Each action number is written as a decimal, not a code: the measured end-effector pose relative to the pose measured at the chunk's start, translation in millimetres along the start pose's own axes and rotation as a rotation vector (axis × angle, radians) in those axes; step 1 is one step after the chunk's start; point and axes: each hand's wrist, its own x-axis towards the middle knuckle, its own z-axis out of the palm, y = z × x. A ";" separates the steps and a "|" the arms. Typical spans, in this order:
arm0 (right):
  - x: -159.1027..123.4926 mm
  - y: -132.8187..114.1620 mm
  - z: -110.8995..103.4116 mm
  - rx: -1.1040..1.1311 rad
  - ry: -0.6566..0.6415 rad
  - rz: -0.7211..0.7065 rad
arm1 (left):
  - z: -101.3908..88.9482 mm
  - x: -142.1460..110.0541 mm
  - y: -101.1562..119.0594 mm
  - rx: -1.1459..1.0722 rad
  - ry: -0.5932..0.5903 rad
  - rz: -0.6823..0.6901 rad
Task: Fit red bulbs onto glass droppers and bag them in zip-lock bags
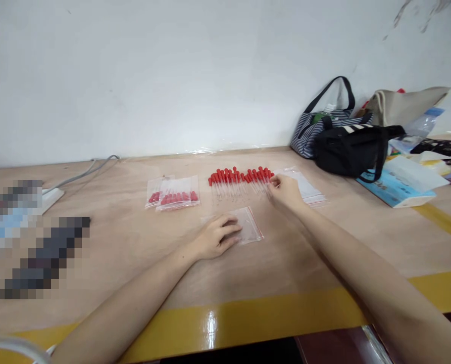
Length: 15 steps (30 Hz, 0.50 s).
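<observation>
My left hand (221,236) lies on the table with its fingers stretched out over a small clear zip bag (251,227), which has a red line along its right edge. My right hand (286,191) pinches at the right end of a row of glass droppers (229,184) with red rubber tops. Its fingertips partly hide the dropper they close on. The droppers lie side by side in two bunches, red ends toward the wall. To their left, filled zip bags (179,193) with red-topped droppers inside overlap each other. Flat zip bags (308,188) lie beyond my right hand.
A striped bag (304,134) and a black bag (348,151) stand at the back right, by a blue packet (397,187). Blurred-out dark objects (47,258) and a power strip (53,201) with a grey cable lie left. Yellow tape (225,323) runs along the front edge.
</observation>
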 end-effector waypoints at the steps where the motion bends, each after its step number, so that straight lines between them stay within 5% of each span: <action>1: 11.2 2.7 2.0 -0.052 0.001 0.049 | 0.0 0.5 0.7 0.009 0.020 -0.002; 6: 43.3 -2.7 11.4 -0.210 -0.111 0.176 | -0.5 0.1 3.5 0.073 0.076 -0.073; 15: 56.0 -12.9 14.7 -0.238 -0.188 0.244 | 4.6 -1.6 0.0 0.037 0.087 -0.085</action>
